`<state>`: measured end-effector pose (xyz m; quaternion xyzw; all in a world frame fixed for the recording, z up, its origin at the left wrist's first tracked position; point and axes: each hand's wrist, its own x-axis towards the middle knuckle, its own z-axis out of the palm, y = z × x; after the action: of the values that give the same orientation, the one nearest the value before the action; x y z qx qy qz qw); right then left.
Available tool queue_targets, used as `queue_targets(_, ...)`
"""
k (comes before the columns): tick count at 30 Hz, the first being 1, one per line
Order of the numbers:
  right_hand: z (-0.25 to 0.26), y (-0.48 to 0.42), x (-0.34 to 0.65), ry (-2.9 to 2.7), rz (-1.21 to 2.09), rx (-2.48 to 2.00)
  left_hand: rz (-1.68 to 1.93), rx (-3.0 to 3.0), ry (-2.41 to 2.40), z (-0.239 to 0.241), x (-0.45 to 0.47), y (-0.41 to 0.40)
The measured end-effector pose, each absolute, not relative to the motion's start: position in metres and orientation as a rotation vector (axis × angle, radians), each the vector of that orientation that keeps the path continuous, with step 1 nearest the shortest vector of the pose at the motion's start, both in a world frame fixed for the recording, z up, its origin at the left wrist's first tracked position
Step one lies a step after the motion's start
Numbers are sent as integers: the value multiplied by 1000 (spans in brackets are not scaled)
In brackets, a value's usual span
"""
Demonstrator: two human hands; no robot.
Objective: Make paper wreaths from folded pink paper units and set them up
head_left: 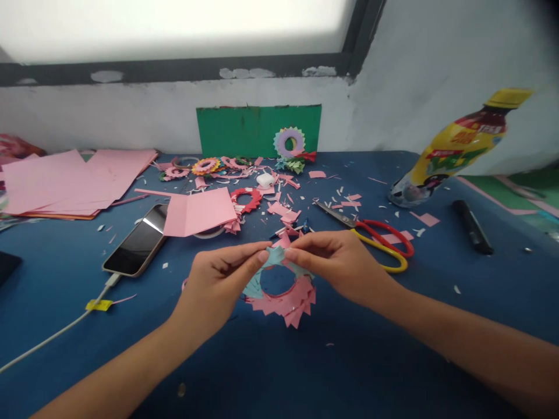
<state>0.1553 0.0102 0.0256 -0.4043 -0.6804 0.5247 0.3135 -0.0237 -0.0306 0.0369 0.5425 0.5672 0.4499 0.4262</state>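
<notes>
A paper ring [283, 297] of folded pink and light-blue points is held just above the blue table [271, 361] in the middle. My left hand [220, 279] pinches its upper left edge with thumb and forefinger. My right hand [338, 262] pinches the upper right edge, and the fingertips of both hands nearly meet on a light-blue piece at the top. The ring's lower pink points hang free below my hands.
Red-and-yellow scissors [375, 235] lie right behind my right hand. A folded pink sheet [198, 212], a phone [137, 241] on a white cable, pink paper stack [70, 180], finished paper rings [288, 142] by a green card, a yellow bottle [454, 148], a black marker [471, 227] and scraps surround them.
</notes>
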Motion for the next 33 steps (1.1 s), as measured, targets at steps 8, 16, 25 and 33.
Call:
queue_targets(8, 29, 6, 153, -1816, 1438, -1107, 1108, 1362, 1363, 35, -21, -31)
queue_targets(16, 29, 9, 156, -1779, 1539, -1109, 1128, 1254, 1376, 36, -24, -29)
queue_targets(25, 31, 12, 157, -1786, 1419, -1042, 1221, 1320, 1473, 35, -27, -29)
queue_targets(33, 31, 10, 157, -1890, 1343, -1088, 1135, 1383, 1430, 37, -20, -33)
